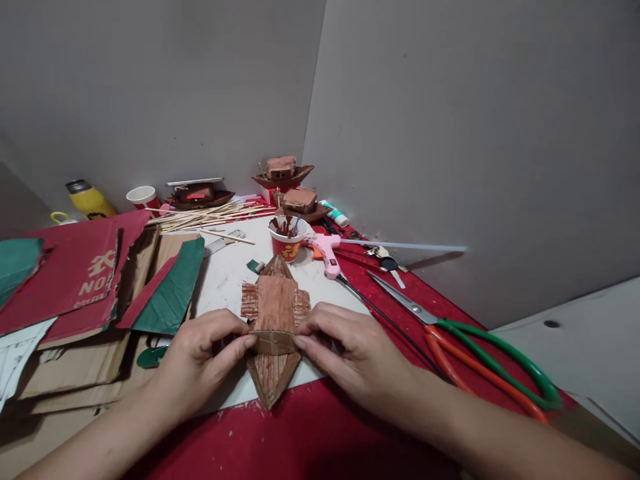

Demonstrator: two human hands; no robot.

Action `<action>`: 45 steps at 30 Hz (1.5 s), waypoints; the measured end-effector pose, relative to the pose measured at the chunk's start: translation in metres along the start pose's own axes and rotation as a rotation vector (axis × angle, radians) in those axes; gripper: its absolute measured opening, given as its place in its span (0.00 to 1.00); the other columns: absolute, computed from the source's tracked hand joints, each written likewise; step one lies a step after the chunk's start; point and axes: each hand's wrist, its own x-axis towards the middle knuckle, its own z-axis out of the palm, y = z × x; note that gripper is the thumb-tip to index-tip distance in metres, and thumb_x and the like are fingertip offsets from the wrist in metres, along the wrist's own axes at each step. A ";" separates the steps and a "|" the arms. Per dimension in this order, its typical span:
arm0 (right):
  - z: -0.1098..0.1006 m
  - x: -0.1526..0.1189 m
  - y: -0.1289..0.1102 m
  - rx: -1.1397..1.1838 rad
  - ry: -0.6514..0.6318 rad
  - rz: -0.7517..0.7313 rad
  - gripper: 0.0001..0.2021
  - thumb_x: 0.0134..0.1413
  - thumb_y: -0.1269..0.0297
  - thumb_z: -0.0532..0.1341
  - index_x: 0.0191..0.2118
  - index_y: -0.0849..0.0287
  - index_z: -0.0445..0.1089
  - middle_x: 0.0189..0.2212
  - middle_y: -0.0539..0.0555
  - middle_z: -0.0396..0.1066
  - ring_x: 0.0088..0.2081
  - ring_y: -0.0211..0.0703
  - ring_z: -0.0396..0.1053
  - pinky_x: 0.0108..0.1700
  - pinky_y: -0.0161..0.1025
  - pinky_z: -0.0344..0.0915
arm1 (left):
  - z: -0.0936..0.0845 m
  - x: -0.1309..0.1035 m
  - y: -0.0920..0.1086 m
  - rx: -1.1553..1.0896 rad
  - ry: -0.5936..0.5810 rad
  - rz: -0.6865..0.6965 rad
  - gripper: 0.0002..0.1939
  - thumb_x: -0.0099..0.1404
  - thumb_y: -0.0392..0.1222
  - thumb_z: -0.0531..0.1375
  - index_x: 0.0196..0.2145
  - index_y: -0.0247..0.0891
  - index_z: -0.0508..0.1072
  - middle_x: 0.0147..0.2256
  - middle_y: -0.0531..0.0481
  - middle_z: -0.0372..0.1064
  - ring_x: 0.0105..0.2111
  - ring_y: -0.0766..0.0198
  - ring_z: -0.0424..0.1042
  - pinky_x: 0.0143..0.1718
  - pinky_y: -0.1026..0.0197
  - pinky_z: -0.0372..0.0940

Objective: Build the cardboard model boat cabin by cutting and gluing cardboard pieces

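A small brown model boat (277,300) lies on a white board, its pointed bow towards me. A bare, tan cardboard piece (273,343) stands across the front end of its reddish-brown cabin roof. My left hand (207,350) pinches the left end of that cardboard piece between thumb and fingers. At the opposite end, my right hand (345,343) is closed on it the same way. Ribbed brown strips stick out on both sides of the cabin. A paper cup (289,252) with brown-smeared inner walls and a blue stick stands just behind the boat.
Cut cardboard sheets (75,373) pile up on the left. A pink glue gun (327,253) and large scissors (430,320) lie to the right, with a black cord between. Wooden sticks (210,217), more model boats (283,172) and a yellow bottle (90,200) sit by the grey wall.
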 end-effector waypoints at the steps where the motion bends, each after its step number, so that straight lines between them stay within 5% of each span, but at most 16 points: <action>1: 0.000 0.000 0.000 -0.011 0.003 -0.005 0.08 0.63 0.69 0.57 0.31 0.58 0.67 0.26 0.50 0.68 0.29 0.38 0.65 0.30 0.33 0.60 | 0.000 0.000 0.000 0.014 0.013 0.007 0.08 0.65 0.38 0.59 0.28 0.39 0.74 0.25 0.50 0.72 0.25 0.64 0.70 0.29 0.64 0.62; 17: 0.002 0.001 0.004 -0.042 -0.014 -0.031 0.09 0.63 0.70 0.56 0.30 0.59 0.66 0.27 0.52 0.67 0.30 0.39 0.63 0.32 0.34 0.58 | 0.003 0.002 0.008 0.069 0.129 0.102 0.04 0.64 0.32 0.60 0.34 0.39 0.74 0.28 0.53 0.74 0.27 0.68 0.73 0.30 0.69 0.66; 25: -0.009 0.002 0.002 0.027 0.133 0.097 0.07 0.59 0.73 0.57 0.31 0.59 0.71 0.25 0.50 0.69 0.26 0.36 0.65 0.29 0.32 0.59 | 0.005 -0.001 0.003 0.100 0.153 0.111 0.06 0.65 0.31 0.60 0.37 0.40 0.73 0.30 0.56 0.75 0.28 0.71 0.74 0.31 0.71 0.66; 45: 0.002 -0.001 0.007 -0.048 0.112 -0.062 0.10 0.63 0.71 0.57 0.34 0.63 0.75 0.27 0.55 0.73 0.29 0.41 0.69 0.33 0.36 0.63 | 0.008 -0.002 0.000 0.113 0.160 0.092 0.06 0.64 0.31 0.60 0.37 0.41 0.72 0.28 0.57 0.74 0.27 0.71 0.73 0.30 0.72 0.66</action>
